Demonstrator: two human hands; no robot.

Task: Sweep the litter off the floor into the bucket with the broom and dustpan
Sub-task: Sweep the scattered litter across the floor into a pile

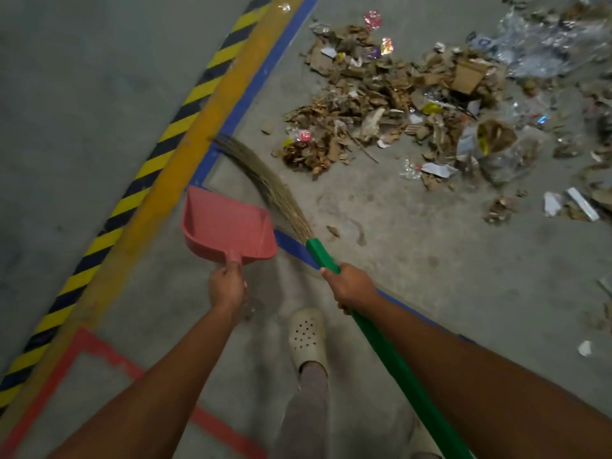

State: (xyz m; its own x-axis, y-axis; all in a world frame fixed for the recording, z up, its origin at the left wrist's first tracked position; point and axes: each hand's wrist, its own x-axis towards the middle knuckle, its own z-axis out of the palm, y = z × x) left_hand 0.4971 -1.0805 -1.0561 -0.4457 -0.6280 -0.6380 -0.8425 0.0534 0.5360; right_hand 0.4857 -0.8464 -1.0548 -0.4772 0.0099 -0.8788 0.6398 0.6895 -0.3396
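left hand [228, 286] grips the dustpan [228, 226]; right hand [351, 286] grips the broom [323, 258], litter [381, 97] further along the floor [414, 260].

Pink dustpan [228, 226]; green-handled broom [331, 263], tan bristles. Grey floor [414, 260]: yellow-black hazard stripe [139, 180], orange line [198, 134], blue line [261, 77], red outline [106, 349] at 7 o'clock. Brown litter [381, 94] at 1 o'clock. Cream perforated clog [307, 336].

pink dustpan [225, 223] just left of green-handled broom [321, 255]; litter [381, 94] (mostly cardboard scraps) heaped beyond.
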